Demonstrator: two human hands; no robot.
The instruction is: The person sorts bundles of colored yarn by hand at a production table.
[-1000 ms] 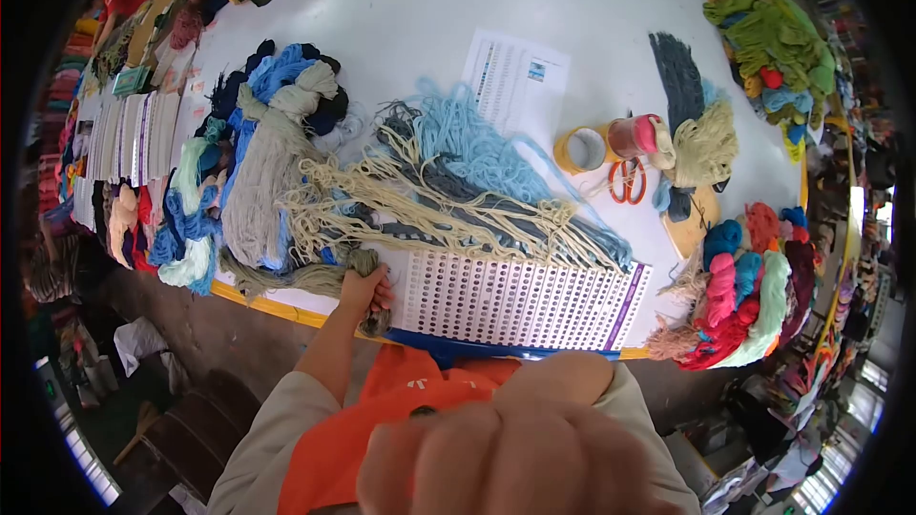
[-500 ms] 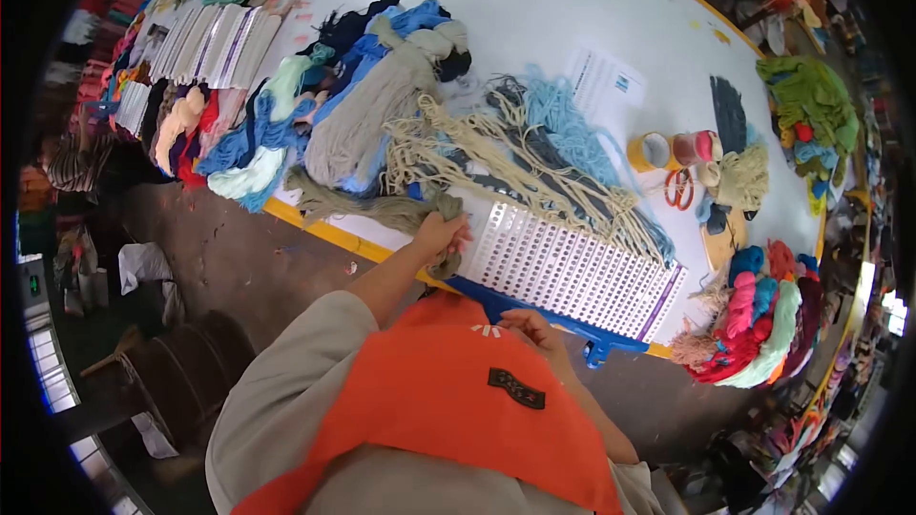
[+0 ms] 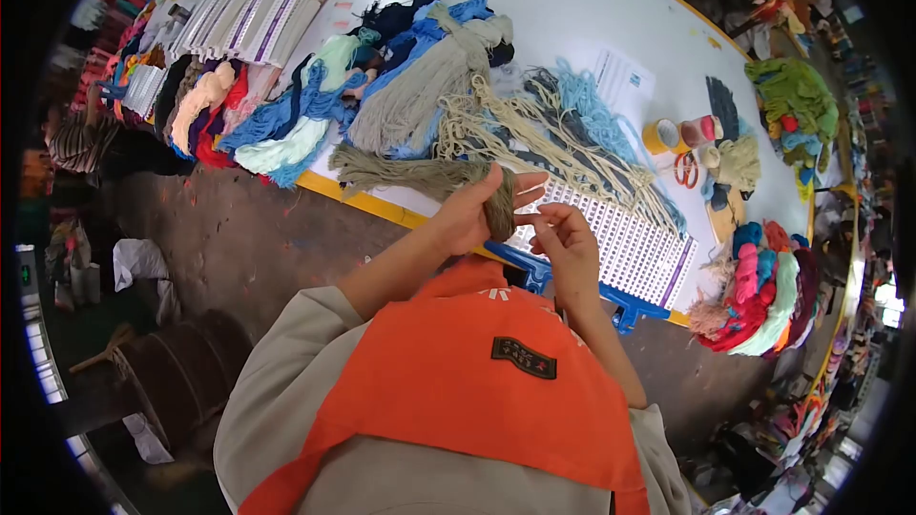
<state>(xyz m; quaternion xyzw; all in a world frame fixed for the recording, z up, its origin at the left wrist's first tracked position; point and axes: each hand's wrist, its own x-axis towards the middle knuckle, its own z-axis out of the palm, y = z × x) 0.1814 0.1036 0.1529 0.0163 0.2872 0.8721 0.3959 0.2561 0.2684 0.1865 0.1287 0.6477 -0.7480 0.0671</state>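
My left hand holds an olive-grey hank of yarn over the table's front edge, its thumb across the bundle and some fingers stretched out beyond it. The hank's loose tail spreads left across the table. Close beside the left fingertips, my right hand is closed in a pinch; whatever is between its fingertips is too small to see. Below and behind both hands lies a white card with rows of holes, set in a blue holder at the edge. Cream yarn strands lie across the card's upper part.
Grey, blue and mint yarn hanks lie to the left, with more perforated cards behind. At right are tape rolls, orange-handled scissors and a bright yarn pile. A printed sheet lies farther back. Another person is at far left.
My left hand has raised the olive-grey hank and turned, its fingers opening out. My right hand has come up from near the apron to meet the left fingertips. The view has shifted slightly.
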